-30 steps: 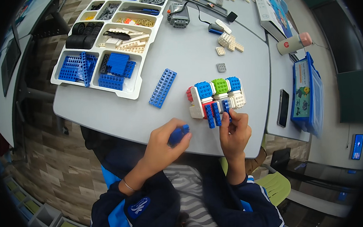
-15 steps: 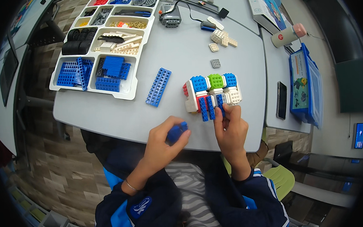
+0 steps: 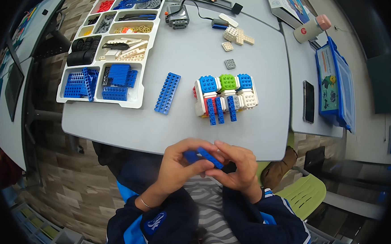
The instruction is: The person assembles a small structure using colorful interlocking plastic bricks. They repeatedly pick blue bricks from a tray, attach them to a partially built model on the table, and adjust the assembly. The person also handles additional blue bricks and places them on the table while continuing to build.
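Note:
Over the near table edge, both my hands meet around a narrow blue studded brick. My left hand is closed on it with thumb and fingers, and more blue shows blurred behind, inside the palm. The fingertips of my right hand pinch the brick's other end. Beyond them on the table stands a block model of white, blue, green, red and grey cubes. Three thin blue bricks stick out from its near side. Left of the model lies a long blue perforated brick.
A white sorting tray of parts fills the table's left. Behind the model are a grey square piece, cream bricks and a grey battery-like box with a cable. At right are a phone, a bottle and a blue bin.
My right hand has left the block model and come nearer to meet my left hand at the blue brick. The three thin blue bricks stay on the model. The view has shifted slightly.

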The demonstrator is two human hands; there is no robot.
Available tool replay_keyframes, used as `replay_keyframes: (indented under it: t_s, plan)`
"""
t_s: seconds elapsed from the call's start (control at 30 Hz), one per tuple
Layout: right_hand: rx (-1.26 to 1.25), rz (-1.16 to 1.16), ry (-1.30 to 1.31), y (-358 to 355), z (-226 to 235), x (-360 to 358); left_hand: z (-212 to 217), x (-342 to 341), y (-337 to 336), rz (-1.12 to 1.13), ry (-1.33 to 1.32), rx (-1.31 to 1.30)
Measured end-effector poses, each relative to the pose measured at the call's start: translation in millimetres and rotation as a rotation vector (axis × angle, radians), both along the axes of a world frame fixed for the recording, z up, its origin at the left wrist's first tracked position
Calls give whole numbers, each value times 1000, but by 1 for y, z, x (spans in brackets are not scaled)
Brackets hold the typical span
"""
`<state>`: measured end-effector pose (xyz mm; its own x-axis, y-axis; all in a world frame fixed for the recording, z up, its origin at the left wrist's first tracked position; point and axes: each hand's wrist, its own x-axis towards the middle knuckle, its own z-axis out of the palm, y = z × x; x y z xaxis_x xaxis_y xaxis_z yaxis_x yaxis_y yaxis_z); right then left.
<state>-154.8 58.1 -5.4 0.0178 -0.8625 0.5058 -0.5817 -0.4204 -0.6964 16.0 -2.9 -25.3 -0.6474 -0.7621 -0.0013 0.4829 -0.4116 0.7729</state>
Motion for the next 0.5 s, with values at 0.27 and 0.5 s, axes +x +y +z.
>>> replay_keyframes:
  t_s: [0.27, 0.5]
  plan:
    - [-136, -183, 107, -1, -1, -26, 6, 3, -4, 132, -353, -493]
    - [-18, -507, 89, -31, -28, -33, -2, -12, -20, 427, -596, -591]
